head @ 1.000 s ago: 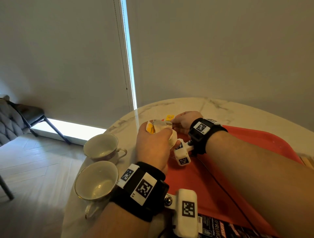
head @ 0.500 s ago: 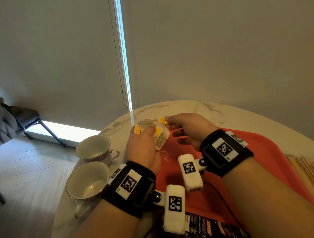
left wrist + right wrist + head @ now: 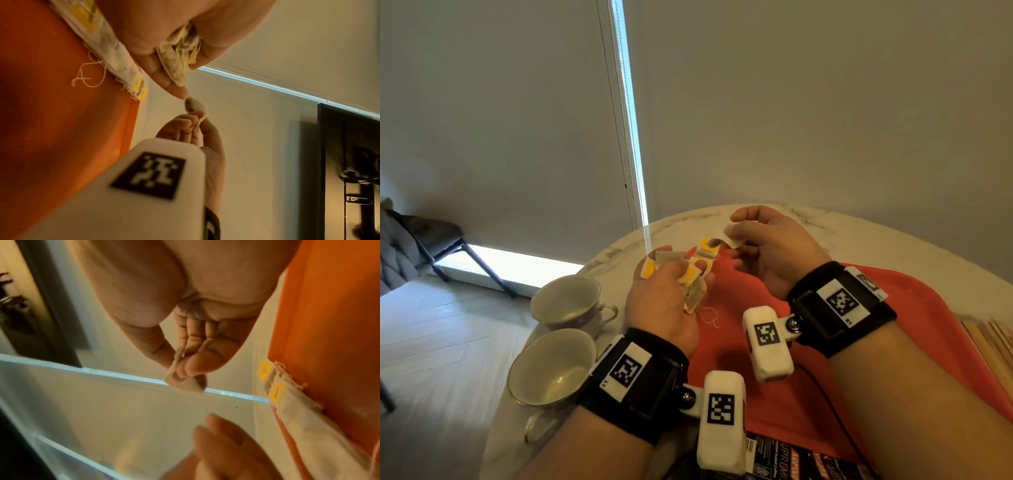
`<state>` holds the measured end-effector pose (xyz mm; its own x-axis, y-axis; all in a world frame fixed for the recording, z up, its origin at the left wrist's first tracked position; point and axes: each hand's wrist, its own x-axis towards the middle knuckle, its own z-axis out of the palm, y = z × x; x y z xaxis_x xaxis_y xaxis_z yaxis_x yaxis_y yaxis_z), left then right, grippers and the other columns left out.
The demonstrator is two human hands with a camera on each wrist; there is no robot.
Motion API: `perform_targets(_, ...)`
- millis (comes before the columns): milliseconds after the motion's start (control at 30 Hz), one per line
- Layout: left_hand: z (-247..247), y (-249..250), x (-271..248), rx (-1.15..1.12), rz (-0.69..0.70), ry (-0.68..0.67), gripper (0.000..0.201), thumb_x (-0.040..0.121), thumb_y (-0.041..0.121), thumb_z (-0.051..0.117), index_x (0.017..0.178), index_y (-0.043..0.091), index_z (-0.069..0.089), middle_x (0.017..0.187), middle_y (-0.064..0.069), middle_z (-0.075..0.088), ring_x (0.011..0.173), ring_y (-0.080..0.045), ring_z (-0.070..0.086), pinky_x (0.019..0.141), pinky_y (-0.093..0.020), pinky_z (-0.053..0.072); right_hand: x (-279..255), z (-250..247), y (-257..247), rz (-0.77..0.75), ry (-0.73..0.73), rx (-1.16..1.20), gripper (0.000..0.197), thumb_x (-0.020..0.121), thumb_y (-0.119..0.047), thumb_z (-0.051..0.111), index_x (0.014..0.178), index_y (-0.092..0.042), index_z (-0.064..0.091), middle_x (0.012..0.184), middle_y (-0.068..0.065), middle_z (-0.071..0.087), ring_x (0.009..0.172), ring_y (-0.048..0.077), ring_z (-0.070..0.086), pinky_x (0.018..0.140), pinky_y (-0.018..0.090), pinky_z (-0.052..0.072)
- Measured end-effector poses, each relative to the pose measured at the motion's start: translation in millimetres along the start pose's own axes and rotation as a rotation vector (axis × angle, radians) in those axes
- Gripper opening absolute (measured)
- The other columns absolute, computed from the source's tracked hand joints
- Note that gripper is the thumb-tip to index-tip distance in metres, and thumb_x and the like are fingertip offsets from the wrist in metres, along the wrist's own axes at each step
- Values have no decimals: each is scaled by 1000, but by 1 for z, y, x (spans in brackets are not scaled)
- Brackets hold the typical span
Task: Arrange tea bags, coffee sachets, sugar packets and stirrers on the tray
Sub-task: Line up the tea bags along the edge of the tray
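Both hands grip tea bags above the tray (image 3: 945, 308): left (image 3: 664, 301) a bunch (image 3: 693, 291), right (image 3: 774, 253) one (image 3: 732, 238)

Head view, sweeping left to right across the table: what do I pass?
Two teacups → left hand gripping a bunch of tea bags → right hand pinching one tea bag → red tray → wooden stirrers.

Two empty cream teacups with gilt rims (image 3: 558, 368) sit side by side near the left edge of the round white marble counter (image 3: 876, 240). Grey roller blinds (image 3: 500, 120) behind, bright gap between. Grey padded chair with black legs (image 3: 410, 243) on pale herringbone floor (image 3: 441, 342).
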<state>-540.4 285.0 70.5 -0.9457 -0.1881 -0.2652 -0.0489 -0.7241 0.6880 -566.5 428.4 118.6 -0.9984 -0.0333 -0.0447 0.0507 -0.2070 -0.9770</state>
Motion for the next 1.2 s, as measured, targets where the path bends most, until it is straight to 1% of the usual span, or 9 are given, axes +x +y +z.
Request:
perform_targets(100,0,1,-2,51,45,-46,31,94,-8,58,114,13,69,81,-13,76,66,-22,74,68,-41,61,-2,5,-2,17,-52,-56,15,95,2,56,97,-6,68,66,7,68,50,14,59,47,24,51)
perform_targets(233,1,2,-5,147,104,-90,35,86,-12,60,104,16,71,81,-9,74,66,-19,72,59,-33,56,-5,6,-6,150,-217,71,39,88,6,35,104,5,71,82,17,72,64,20,68,59,27,61)
perform_targets(333,1,1,-7,192,93,-115,28,86,-10,65,104,10,72,81,-11,71,64,-19,68,57,-31,54,-6,5,-6,138,-271,30,34,90,12,43,109,6,70,85,18,73,68,19,68,63,26,60)
perform_targets(433,2,0,-8,216,72,-95,16,89,-1,70,91,14,72,80,-11,71,66,-19,67,55,-30,52,-3,6,-2,92,-190,-89,16,93,-8,66,104,3,72,70,7,62,53,12,51,46,22,46)
perform_targets(533,4,-2,-9,246,71,-93,15,91,3,73,88,17,72,77,-9,71,66,-20,67,52,-29,52,3,4,1,50,-102,-96,10,90,-16,74,83,-11,71,61,0,46,51,11,33,44,22,26)
perform_targets(667,4,0,-11,275,92,-63,10,92,7,74,94,17,72,74,-7,72,62,-16,68,51,-28,52,3,3,4,36,-100,-82,10,88,-18,76,96,-12,75,75,1,63,59,10,50,54,24,40)
perform_targets(800,5,4,-11,269,107,-32,8,93,7,72,95,15,71,69,-5,71,59,-14,69,50,-27,53,3,6,8,39,-143,-101,25,86,1,72,110,-6,68,98,16,74,80,22,71,67,31,56)
perform_targets(1067,5,5,-7,89,38,91,23,97,20,72,112,4,72,66,-8,72,48,-16,64,49,-25,55,27,-11,23,111,213,88,32,84,8,73,94,-14,52,79,15,76,61,19,70,54,29,55)
perform_targets(1200,5,6,-5,78,36,92,21,97,19,70,112,4,72,67,-9,72,51,-17,65,50,-26,55,44,-10,40,173,217,-36,28,85,7,74,82,-11,52,75,15,69,59,20,66,52,29,56)
